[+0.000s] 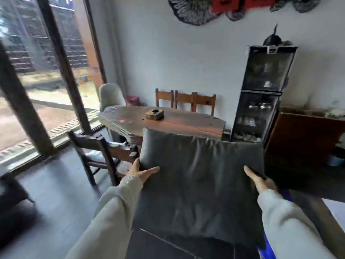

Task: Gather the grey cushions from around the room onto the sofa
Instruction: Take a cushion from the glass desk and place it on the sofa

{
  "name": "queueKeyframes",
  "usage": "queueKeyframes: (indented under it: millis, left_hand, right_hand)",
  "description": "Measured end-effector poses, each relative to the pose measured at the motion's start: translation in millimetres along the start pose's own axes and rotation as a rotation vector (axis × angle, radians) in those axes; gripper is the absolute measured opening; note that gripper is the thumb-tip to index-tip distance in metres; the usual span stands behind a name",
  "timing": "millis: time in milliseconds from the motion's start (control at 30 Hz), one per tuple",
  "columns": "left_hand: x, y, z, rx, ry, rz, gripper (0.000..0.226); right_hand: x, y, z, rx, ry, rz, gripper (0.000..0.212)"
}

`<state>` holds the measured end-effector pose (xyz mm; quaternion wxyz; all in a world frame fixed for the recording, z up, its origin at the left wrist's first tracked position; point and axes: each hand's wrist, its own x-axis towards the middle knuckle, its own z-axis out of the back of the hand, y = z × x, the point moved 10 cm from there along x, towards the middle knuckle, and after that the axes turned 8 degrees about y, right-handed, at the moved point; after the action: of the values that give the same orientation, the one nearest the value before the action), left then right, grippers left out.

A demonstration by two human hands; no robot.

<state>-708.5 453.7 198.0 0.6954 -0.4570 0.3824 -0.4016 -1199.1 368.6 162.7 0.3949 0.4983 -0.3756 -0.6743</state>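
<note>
Left hand [142, 171] and right hand [258, 179] grip a grey cushion [200, 182] by its sides.

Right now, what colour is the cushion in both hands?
Dark grey, plain with no pattern; the cushion shows clearly in the head view.

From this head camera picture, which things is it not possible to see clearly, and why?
- Sofa: not in the head view.
- Other grey cushions: none in view besides the held grey cushion.
- Fingers of left hand and right hand: mostly behind the cushion's sides.
- Wooden table: near edge hidden by the cushion.
- Glass cabinet contents: blurred and small.
- Wall ornament: cut off by the top edge.
</note>
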Motion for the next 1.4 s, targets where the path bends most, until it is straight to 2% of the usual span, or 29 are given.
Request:
queueKeyframes:
  millis: [133, 267, 500, 600, 733, 900, 1033, 1167, 1300, 1400]
  left_hand:
    - [-15.6, 67.8, 189.0, -0.113, -0.279, 0.092, 0.073]
    - [-58.7, 135.7, 340.3, -0.178, -0.505, 0.208, 0.062]
    - [-102.3, 198.9, 526.0, -0.243, -0.832, 0.257, 0.059]
    - [-102.7, 212.5, 590.7, -0.243, -0.946, 0.267, 0.054]
    - [-105.3, 229.2, 662.8, -0.24, -1.071, 0.32, 0.065]
    - [-118.2, 245.2, 753.1, -0.238, -1.232, 0.308, 0.062]
    - [-136.7, 281.2, 816.1, -0.249, -1.298, 0.334, 0.074]
    - [-147.7, 328.8, 900.0, -0.241, -1.293, 0.355, 0.093]
    - [-155.1, 380.4, 996.8, -0.253, -1.305, 0.373, 0.1]
    - [-164.5, 410.2, 1068.7, -0.255, -1.303, 0.412, 0.097]
  right_hand:
    - [-16.0, 64.1, -215.0, -0.115, 0.273, 0.111, 0.069]
    - [-49.8, 91.4, -408.9, -0.189, 0.526, 0.185, 0.064]
    - [-106.9, 126.6, -694.9, -0.3, 0.885, 0.255, 0.07]
    - [-128.6, 152.0, -803.5, -0.288, 1.009, 0.315, 0.058]
    - [-159.7, 180.0, -924.2, -0.337, 1.131, 0.37, 0.068]
    - [-216.9, 205.4, -1061.0, -0.336, 1.268, 0.386, 0.079]
    - [-264.5, 193.9, -1162.2, -0.363, 1.356, 0.378, 0.065]
    - [-316.3, 165.2, -1264.6, -0.388, 1.432, 0.361, 0.068]
    - [-372.7, 135.0, -1363.2, -0.348, 1.467, 0.318, 0.1]
    - [-416.1, 124.9, -1436.7, -0.335, 1.473, 0.312, 0.111]
